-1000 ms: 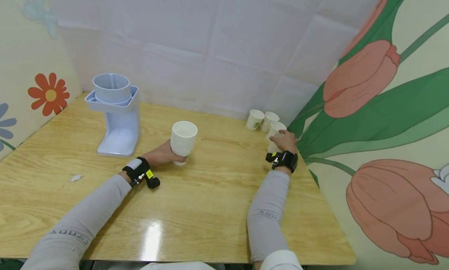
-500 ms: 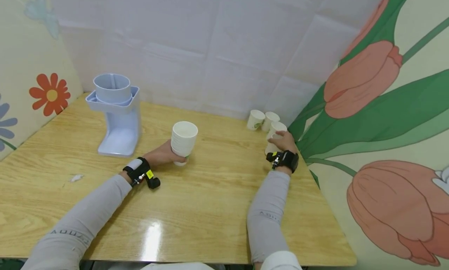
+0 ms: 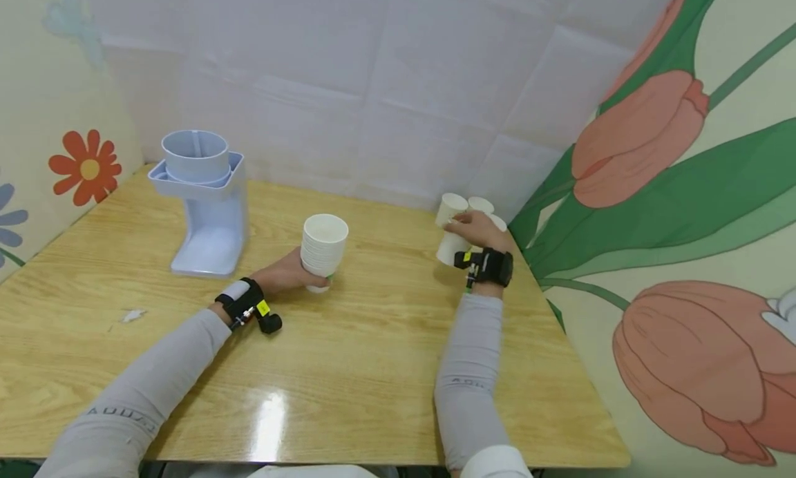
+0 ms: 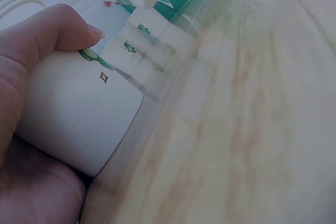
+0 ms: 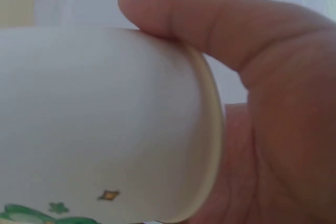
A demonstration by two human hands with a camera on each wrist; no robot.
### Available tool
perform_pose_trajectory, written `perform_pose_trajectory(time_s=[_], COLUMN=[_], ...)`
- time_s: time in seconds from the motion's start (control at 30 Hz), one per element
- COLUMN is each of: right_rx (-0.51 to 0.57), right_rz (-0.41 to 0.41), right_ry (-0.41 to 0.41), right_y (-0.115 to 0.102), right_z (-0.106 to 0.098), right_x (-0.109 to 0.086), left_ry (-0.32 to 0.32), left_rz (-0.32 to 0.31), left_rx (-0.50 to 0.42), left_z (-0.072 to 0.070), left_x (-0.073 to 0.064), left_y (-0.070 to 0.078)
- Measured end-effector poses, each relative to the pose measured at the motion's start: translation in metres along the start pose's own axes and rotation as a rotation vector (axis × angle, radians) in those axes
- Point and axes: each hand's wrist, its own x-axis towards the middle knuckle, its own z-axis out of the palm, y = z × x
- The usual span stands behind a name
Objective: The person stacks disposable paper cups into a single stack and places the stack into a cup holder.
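Note:
My left hand (image 3: pixel 287 272) grips the lower part of a tall stack of white paper cups (image 3: pixel 324 244) at mid-table. In the left wrist view, the thumb lies across the lowest cup (image 4: pixel 79 108), which bears a green print. Over at the right, my right hand (image 3: pixel 480 229) holds a single white paper cup (image 3: pixel 449 249) by its rim end. The right wrist view has the thumb pressed along that cup's side (image 5: pixel 105 114). In the left wrist view this cup is raised off the table and tilted.
White paper cups stand against the back right, including a left one (image 3: pixel 450 207) and a rear one (image 3: pixel 481 205); my right hand partly covers another (image 3: pixel 497 222). A pale blue stand (image 3: pixel 208 222) with a round holder is at left. A white scrap (image 3: pixel 133 316) lies nearby.
My right hand has moved left and slightly back with the cup, away from the cup row's front end. The left hand and its stack have stayed in place.

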Motion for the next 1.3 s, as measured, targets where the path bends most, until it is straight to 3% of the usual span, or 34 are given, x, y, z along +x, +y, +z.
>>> perform_pose_trajectory(time_s=[0.27,0.53,1.03,1.3], right_rx=[-0.057,-0.072,-0.006,0.052], right_rz=[-0.116,-0.287,-0.428,-0.554], right_ry=[-0.035,-0.005,0.136,0.246], right_y=[-0.070,-0.118,-0.147,-0.154], right_z=[0.014,0.033,0.038,0.041], right_x=[0.008,0.010,-0.005,-0.006], left_ry=[0.000,0.004,0.013,0.012], left_rz=[0.007,0.010,0.007,0.010], left_rx=[0.001,-0.012,0.010,-0.006], left_z=[-0.001,0.000,0.001,0.002], left_x=[-0.001,0.002,0.006,0.005], left_y=[0.000,-0.001,-0.001,0.001])
